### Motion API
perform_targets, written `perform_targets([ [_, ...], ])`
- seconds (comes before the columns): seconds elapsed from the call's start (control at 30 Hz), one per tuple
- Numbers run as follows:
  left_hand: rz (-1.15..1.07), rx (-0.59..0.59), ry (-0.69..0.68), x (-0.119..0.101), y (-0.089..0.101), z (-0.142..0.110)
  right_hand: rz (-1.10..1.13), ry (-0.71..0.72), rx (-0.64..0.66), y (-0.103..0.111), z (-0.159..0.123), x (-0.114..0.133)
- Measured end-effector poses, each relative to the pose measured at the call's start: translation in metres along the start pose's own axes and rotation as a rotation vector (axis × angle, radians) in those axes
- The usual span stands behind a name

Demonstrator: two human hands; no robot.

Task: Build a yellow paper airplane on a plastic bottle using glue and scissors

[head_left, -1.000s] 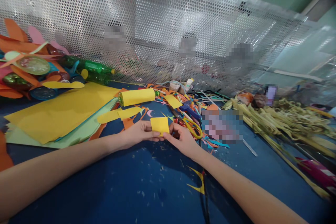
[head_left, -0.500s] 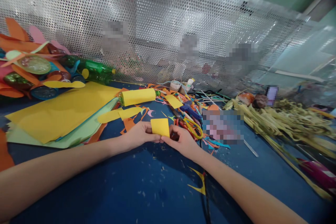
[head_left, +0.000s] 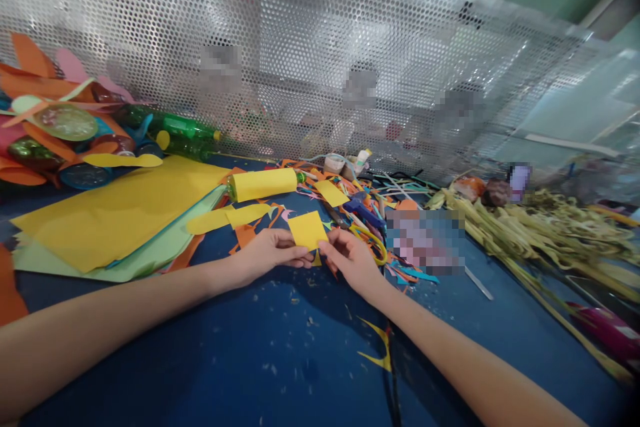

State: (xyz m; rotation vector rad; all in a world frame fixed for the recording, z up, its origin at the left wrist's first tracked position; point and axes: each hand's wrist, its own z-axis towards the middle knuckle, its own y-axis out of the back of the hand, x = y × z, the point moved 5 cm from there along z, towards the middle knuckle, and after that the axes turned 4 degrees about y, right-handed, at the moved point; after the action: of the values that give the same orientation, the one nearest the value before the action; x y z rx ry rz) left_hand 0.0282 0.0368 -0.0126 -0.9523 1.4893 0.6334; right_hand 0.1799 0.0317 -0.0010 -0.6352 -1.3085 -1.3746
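Between both hands, above the blue table, is a small yellow paper square (head_left: 307,230), tilted with one corner pointing down. My left hand (head_left: 277,250) pinches its lower left side, thumb in front. At the lower right edge, my right hand (head_left: 350,257) pinches it between thumb and fingers. A bit of yellow shows just under the square; whether it is part of the same paper I cannot tell. Behind the hands lies a green bottle wrapped in yellow paper (head_left: 265,185), with another yellow paper piece (head_left: 331,193) to its right. Yellow-handled scissors (head_left: 377,247) rest beyond my right hand.
Large yellow and green paper sheets (head_left: 125,213) lie at left, below a pile of decorated bottles (head_left: 65,123). Paper scraps and pens clutter the middle. Dried husks (head_left: 540,227) spread across the right. A perforated plastic sheet (head_left: 300,47) hangs behind, with people beyond it.
The yellow paper square has turned, so its edges now slant and a corner points down. My right hand has shifted slightly to the right, and the hands are a little farther apart.
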Motion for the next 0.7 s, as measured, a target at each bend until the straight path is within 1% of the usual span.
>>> perform_targets([
  [0.2, -0.009, -0.024, 0.002, 0.001, 0.002, 0.002, 0.036, -0.003, -0.018, 0.001, 0.001, 0.004],
  [0.3, -0.030, -0.002, -0.005, 0.003, 0.002, 0.003, 0.037, -0.008, -0.019, 0.001, 0.002, 0.004],
  [0.4, -0.037, 0.051, -0.011, 0.002, 0.000, 0.001, 0.050, -0.004, -0.020, 0.002, 0.001, 0.002],
  [0.5, -0.100, 0.114, 0.018, -0.003, -0.001, -0.002, 0.060, -0.003, 0.024, 0.001, 0.000, 0.000],
  [0.6, -0.180, 0.124, 0.040, -0.007, 0.000, -0.003, 0.042, -0.011, 0.097, -0.003, -0.003, -0.001],
  [0.7, -0.102, 0.114, -0.010, -0.008, 0.001, -0.001, 0.026, -0.018, 0.113, -0.004, -0.004, 0.001],
])
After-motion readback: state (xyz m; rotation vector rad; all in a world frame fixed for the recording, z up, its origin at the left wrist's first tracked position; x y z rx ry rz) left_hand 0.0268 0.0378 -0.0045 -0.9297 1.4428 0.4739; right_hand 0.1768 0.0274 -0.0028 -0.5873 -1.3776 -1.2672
